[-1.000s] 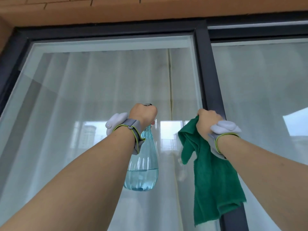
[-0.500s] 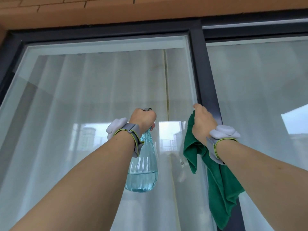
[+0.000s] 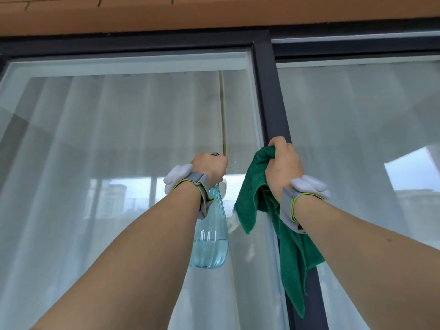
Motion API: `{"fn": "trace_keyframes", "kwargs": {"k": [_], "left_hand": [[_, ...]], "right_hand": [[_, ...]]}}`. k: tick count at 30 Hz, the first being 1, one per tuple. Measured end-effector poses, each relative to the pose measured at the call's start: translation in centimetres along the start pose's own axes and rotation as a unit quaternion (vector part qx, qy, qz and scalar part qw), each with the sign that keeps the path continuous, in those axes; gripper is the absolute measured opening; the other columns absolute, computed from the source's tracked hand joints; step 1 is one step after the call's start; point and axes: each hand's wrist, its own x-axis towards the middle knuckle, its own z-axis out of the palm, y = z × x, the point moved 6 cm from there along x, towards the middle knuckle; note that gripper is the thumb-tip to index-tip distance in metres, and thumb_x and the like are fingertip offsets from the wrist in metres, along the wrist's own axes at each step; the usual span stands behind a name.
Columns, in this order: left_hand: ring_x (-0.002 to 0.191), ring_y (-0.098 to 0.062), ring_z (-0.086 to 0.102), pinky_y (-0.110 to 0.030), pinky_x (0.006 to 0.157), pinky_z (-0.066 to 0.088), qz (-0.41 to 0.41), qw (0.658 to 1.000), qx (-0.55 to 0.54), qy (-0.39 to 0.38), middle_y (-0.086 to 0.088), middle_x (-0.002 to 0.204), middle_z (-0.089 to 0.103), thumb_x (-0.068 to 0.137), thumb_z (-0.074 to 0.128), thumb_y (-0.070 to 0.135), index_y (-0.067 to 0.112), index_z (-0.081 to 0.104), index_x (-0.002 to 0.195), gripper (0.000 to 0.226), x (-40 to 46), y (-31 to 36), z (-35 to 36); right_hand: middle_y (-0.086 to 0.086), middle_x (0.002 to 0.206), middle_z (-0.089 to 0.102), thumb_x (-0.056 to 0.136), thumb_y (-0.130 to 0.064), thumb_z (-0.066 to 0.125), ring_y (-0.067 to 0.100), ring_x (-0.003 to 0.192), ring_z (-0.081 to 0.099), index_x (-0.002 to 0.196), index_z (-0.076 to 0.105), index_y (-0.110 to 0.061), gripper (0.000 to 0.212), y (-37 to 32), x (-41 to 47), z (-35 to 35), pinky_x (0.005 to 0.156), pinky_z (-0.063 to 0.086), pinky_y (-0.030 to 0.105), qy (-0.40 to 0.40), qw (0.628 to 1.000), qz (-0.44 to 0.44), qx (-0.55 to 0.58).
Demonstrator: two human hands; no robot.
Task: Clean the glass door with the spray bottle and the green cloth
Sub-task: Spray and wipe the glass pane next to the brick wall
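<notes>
Fingers of both hands are hidden: left hand (image 3: pixel 209 168) is clenched round the spray bottle (image 3: pixel 210 236), its nozzle concealed; right hand (image 3: pixel 283 168) grips the green cloth (image 3: pixel 292 253).

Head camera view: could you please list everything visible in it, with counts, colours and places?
Clear ribbed plastic spray bottle: one, pale blue liquid in its lower part, held up before the left pane.
Green cloth: one, dark green, hanging by the centre post.
Glass door panes: two, clear, white curtains behind.
Dark metal door frame: one, black, centre post and top rail.
Brick wall band: one, orange-brown, above.
Wrist bands: two, grey, each wrist.
Left hand: grips the bottle's top.
Right hand: grips the cloth at the post.
</notes>
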Motion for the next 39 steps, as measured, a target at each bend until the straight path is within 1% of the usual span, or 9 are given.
{"fn": "trace_keyframes", "kwargs": {"k": [3, 7, 14, 17, 19, 23, 27, 32, 39], "left_hand": [[0.072, -0.033, 0.064, -0.029, 0.063, 0.048, -0.011, 1.0, 0.003, -0.008, -0.01, 0.064, 0.059, 0.092, 0.046, 0.01, 0.006, 0.052, 0.071, 0.022, 0.0, -0.6, -0.6], [0.081, -0.039, 0.068, -0.035, 0.074, 0.047, -0.043, 0.999, 0.009, 0.008, -0.009, 0.048, 0.065, 0.08, 0.045, 0.009, 0.004, 0.058, 0.076, 0.015, -0.5, -2.0, -3.7], [0.077, -0.037, 0.065, -0.033, 0.072, 0.043, -0.049, 0.996, 0.043, 0.063, -0.011, 0.05, 0.064, 0.087, 0.042, 0.009, 0.006, 0.056, 0.075, 0.018, -1.2, -5.1, -10.7], [0.076, -0.034, 0.06, -0.032, 0.072, 0.042, -0.034, 0.994, 0.073, 0.069, -0.021, 0.073, 0.074, 0.085, 0.045, 0.012, 0.005, 0.055, 0.066, 0.022, -1.5, -5.2, -12.5], [0.072, -0.031, 0.054, -0.033, 0.07, 0.039, -0.026, 0.994, 0.078, 0.068, -0.024, 0.086, 0.076, 0.065, 0.044, 0.019, 0.008, 0.053, 0.067, 0.015, -1.7, -5.1, -13.7], [0.074, -0.03, 0.054, -0.035, 0.071, 0.036, -0.007, 0.995, 0.081, 0.062, -0.022, 0.073, 0.072, 0.067, 0.043, 0.016, 0.01, 0.051, 0.069, 0.011, -0.5, -5.2, -15.0], [0.074, -0.026, 0.052, -0.036, 0.069, 0.038, 0.012, 0.996, 0.051, 0.072, -0.017, 0.078, 0.064, 0.054, 0.038, 0.019, 0.013, 0.047, 0.068, 0.018, 0.7, -4.7, -14.8], [0.073, -0.029, 0.055, -0.035, 0.069, 0.041, 0.018, 0.996, 0.037, 0.081, -0.022, 0.084, 0.071, 0.055, 0.039, 0.02, 0.011, 0.051, 0.071, 0.021, 1.5, -4.7, -13.6], [0.072, -0.029, 0.059, -0.034, 0.071, 0.04, 0.009, 0.997, 0.026, 0.071, -0.018, 0.07, 0.065, 0.076, 0.044, 0.011, 0.011, 0.048, 0.069, 0.008, 1.8, -4.5, -10.2]], "right_hand": [[0.008, 0.114, 0.054, 0.089, 0.003, 0.042, 0.025, 0.078, 0.045, 0.127, 0.042, -0.017, 0.043, 0.2, -0.4, -0.1, 0.065, 0.036, 0.033, 0.001, 0.999, 0.02, 0.028], [0.008, 0.112, 0.056, 0.09, 0.001, 0.043, 0.024, 0.08, 0.047, 0.119, 0.045, -0.013, 0.032, -1.5, -1.6, 0.2, 0.065, 0.034, 0.032, 0.016, 0.998, 0.001, 0.067], [0.004, 0.119, 0.049, 0.089, 0.005, 0.036, 0.025, 0.093, 0.049, 0.122, 0.043, -0.015, 0.04, -9.2, -6.3, 6.6, 0.075, 0.046, 0.037, -0.103, 0.979, -0.167, 0.05], [0.004, 0.138, 0.044, 0.092, 0.002, 0.034, 0.024, 0.116, 0.047, 0.139, 0.037, -0.016, 0.05, -11.4, -5.6, 8.9, 0.09, 0.038, 0.028, -0.106, 0.974, -0.192, 0.051], [0.003, 0.15, 0.035, 0.097, -0.003, 0.033, 0.02, 0.135, 0.035, 0.148, 0.029, -0.015, 0.053, -12.7, -5.0, 10.8, 0.107, 0.025, 0.023, -0.111, 0.97, -0.213, 0.05], [0.008, 0.159, 0.02, 0.103, -0.017, 0.034, 0.022, 0.146, 0.016, 0.153, 0.018, -0.012, 0.053, -15.1, -3.9, 15.3, 0.117, 0.006, 0.025, -0.128, 0.957, -0.26, -0.007], [0.007, 0.16, 0.017, 0.101, -0.037, 0.034, 0.022, 0.147, 0.012, 0.154, 0.011, -0.01, 0.064, -14.5, -3.6, 16.7, 0.121, 0.008, 0.032, -0.124, 0.955, -0.261, -0.069], [0.008, 0.161, 0.014, 0.1, -0.033, 0.034, 0.022, 0.148, 0.009, 0.154, 0.006, -0.01, 0.065, -13.3, -3.1, 16.2, 0.121, 0.006, 0.033, -0.116, 0.953, -0.26, -0.102], [0.009, 0.161, 0.011, 0.102, -0.028, 0.03, 0.023, 0.148, 0.007, 0.154, 0.004, -0.008, 0.062, -8.8, -2.1, 13.8, 0.121, 0.006, 0.034, -0.088, 0.972, -0.192, -0.107]]}}
